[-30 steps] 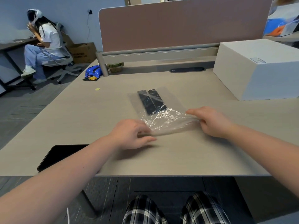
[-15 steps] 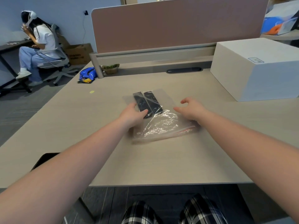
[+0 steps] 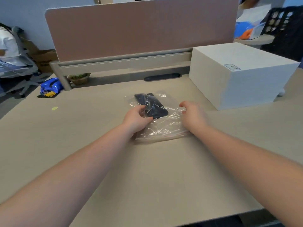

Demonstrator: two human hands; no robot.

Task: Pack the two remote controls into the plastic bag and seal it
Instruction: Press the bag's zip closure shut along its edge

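Both remote controls [image 3: 151,106] lie inside the plastic bag [image 3: 162,126] on the bench [image 3: 147,169], side by side at its far end. Since a second ago the hands have left the bag's near edge and moved up along it: the left hand [image 3: 136,119] now pinches the film over the remotes, while the right hand [image 3: 191,115] rests loosely curled on the bag's right side, gripping nothing I can make out. That suggests the seal has been pressed and the bag is being gathered. Whether the strip is fully closed cannot be told. A small label on the white box [image 3: 237,74] is too blurred to read.
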